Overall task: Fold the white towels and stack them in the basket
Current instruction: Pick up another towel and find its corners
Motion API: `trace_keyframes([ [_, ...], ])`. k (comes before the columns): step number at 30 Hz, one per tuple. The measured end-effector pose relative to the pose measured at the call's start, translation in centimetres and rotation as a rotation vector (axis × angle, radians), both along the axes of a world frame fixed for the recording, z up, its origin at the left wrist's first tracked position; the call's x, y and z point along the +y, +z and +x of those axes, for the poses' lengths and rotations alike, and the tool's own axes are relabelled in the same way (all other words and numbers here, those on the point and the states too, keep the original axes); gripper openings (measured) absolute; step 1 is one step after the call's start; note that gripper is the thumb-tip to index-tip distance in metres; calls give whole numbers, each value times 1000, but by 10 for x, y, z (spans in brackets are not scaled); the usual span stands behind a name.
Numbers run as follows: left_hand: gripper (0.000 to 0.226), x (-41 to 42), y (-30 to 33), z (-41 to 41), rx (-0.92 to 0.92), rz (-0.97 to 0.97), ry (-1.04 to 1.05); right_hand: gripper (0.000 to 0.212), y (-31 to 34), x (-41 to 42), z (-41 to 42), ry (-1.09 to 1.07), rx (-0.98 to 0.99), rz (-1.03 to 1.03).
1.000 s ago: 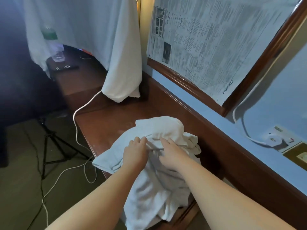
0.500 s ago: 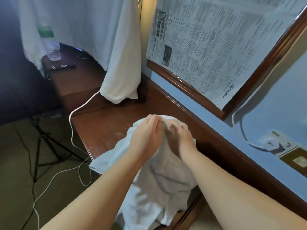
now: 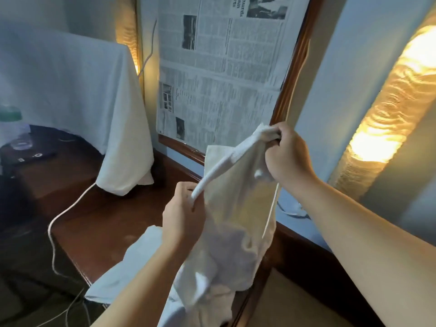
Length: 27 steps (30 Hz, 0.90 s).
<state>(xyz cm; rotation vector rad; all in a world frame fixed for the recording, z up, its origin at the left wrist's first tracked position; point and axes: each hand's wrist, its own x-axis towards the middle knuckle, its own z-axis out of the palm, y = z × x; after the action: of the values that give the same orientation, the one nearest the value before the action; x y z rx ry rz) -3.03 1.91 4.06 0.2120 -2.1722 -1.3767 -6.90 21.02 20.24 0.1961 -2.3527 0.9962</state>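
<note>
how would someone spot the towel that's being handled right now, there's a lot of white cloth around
Start at the newspaper-covered mirror above the wooden desk. In front of its lower right corner, the towel hangs in the air from one edge, gripped by the left hand and right hand. The other white cloths lie on the desk or drape over furniture.

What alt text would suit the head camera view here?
Two bare hands lift a crumpled white cotton towel above a dark wooden desk, the left hand pinching its hem, the right hand gripping a bunched corner. A newspaper-covered framed mirror hangs behind.
</note>
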Motion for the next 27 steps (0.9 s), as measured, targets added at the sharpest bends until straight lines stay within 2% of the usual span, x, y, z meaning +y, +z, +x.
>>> trace_keyframes([
  [3,7,23,34,19,76,65,-7,29,27,49,38,-68,7,4],
  [5,2,40,71,29,163,123,-41,20,38,83,65,-150,-58,48],
  [8,10,73,139,48,333,101,-145,16,45,126,110,-215,-144,96],
  [11,6,121,212,78,532,14,-329,14,53,162,176,-53,-241,82],
  [13,5,158,259,106,632,-84,-455,14,64,189,225,124,-389,34],
  [15,13,189,298,137,659,-241,-557,38,84,205,270,315,-502,-37],
  [17,16,217,330,170,626,-365,-611,54,110,217,306,434,-462,-157],
  [19,18,239,353,195,589,-434,-624,53,134,221,330,452,-376,-246],
  [23,29,253,372,227,539,-387,-639,22,173,229,363,126,-114,-209],
  [25,35,245,366,238,493,-295,-740,21,189,234,383,23,-20,-260],
  [27,33,242,347,250,412,-249,-863,18,206,237,409,-61,53,-317],
])
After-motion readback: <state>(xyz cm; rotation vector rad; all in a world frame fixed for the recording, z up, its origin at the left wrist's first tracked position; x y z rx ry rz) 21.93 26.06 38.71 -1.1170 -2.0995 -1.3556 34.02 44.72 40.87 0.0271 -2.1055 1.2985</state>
